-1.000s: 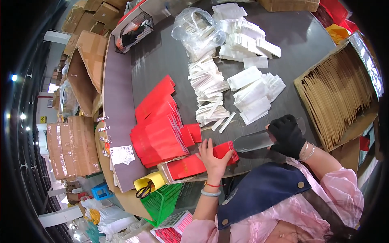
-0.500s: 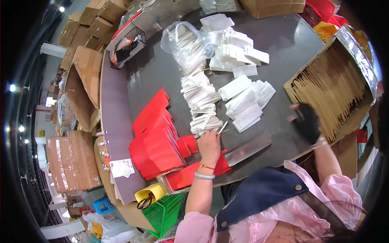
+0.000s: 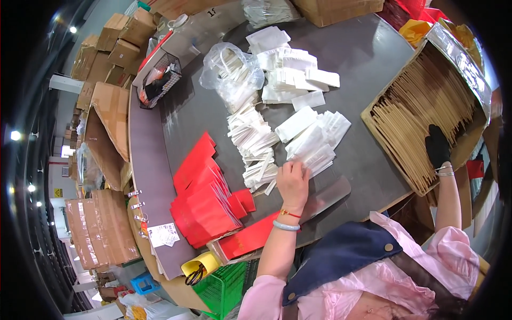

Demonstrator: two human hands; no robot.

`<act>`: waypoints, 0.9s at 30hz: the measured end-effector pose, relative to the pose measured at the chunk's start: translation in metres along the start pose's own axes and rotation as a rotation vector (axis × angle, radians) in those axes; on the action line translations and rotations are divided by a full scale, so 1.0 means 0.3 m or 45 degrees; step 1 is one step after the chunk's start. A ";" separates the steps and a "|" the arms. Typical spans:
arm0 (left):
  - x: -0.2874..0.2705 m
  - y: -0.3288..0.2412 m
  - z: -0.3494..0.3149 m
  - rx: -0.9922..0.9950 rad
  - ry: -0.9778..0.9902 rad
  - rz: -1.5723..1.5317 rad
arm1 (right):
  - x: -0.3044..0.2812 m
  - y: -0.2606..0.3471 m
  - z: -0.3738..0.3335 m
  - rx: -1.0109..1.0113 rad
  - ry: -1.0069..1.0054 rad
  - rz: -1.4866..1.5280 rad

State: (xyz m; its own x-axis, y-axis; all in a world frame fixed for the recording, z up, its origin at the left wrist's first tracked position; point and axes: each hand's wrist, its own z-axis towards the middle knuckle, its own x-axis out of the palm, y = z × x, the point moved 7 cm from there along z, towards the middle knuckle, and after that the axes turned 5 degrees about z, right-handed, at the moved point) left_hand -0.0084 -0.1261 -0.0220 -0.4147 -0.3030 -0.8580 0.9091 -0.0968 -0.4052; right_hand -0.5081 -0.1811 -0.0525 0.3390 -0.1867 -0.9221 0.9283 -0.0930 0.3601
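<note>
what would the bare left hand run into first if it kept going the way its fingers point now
The left hand points up the table, fingertips already at the near stack of white paper pieces. Going straight on, it would most likely meet that stack first; depth is hard to judge.

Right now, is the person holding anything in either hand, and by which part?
Nothing is clearly held. The left hand rests on the near edge of the white paper pieces; the gloved right hand lies on the brown sheets in the cardboard box.

The bare left hand (image 3: pixel 293 182) is stretched forward, fingers curled down, while the black-gloved right hand (image 3: pixel 437 146) is extended far right.
</note>
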 end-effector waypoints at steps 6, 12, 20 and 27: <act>0.003 -0.024 0.006 0.196 -0.066 0.007 | -0.075 -0.011 -0.005 0.153 -0.306 0.131; -0.083 -0.034 -0.044 -0.304 0.504 -0.578 | -0.208 0.615 -0.109 -0.598 -0.152 0.419; -0.200 -0.026 -0.242 -0.095 0.338 0.070 | 0.132 0.936 -0.287 -0.845 0.705 0.533; -0.225 0.030 -0.340 -0.109 0.350 0.045 | 0.271 1.015 -0.396 -1.128 0.741 0.435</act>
State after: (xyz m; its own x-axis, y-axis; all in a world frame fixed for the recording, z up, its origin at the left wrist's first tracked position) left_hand 0.0238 -0.0098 0.0003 -0.3886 -0.0356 -0.9207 0.9214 -0.0069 -0.3886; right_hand -0.1796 -0.1084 -0.0347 0.4022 0.4393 -0.8033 0.4745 0.6504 0.5932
